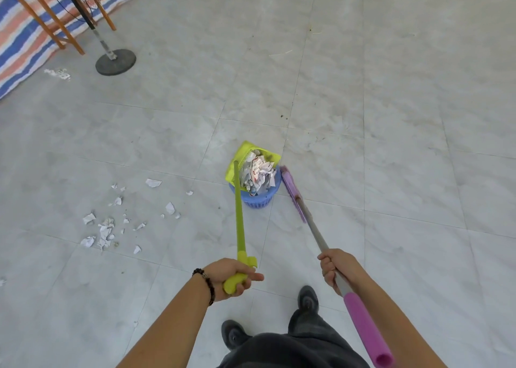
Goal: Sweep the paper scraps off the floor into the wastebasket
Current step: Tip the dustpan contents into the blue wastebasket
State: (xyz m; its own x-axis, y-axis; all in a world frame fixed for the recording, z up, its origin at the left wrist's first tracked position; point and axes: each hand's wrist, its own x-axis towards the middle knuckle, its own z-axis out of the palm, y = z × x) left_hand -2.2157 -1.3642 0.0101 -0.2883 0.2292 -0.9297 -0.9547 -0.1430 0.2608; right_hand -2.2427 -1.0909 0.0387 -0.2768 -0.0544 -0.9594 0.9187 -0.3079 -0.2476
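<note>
Two tools in play, head view only. Left hand [234, 277] wrapped round the top of the green dustpan handle, one finger stretched out; right hand [336, 270] clenched on the grey broom shaft just above its pink foam sleeve. Dustpan [251, 153] tipped over the blue basket [262, 198], with crumpled paper [258, 174] heaped between pan and basket and piled above the rim. Broom head [291, 191] down on the floor [391, 228] at three o'clock of the basket, touching it or just beside; cannot tell which. Loose scraps [104, 233] scattered at eight o'clock from the basket, well apart from it. One more small patch far off at ten o'clock, near the striped tarp [16, 32] and a round stand base [115, 61].

Judged as the emptying step, with perhaps half the sweeping left to do. Tilt the pan steeper from the left wrist, lip kept inside the rim to stop spill over the side. Tap gently, no shaking: light, overfull basket, likely to tip. Press the heap down with the pan's back if unsettled. Keep the broom planted against the basket's side as a brace. Afterwards, carry both tools to the eight o'clock scatter and gather the outer bits inward first.
</note>
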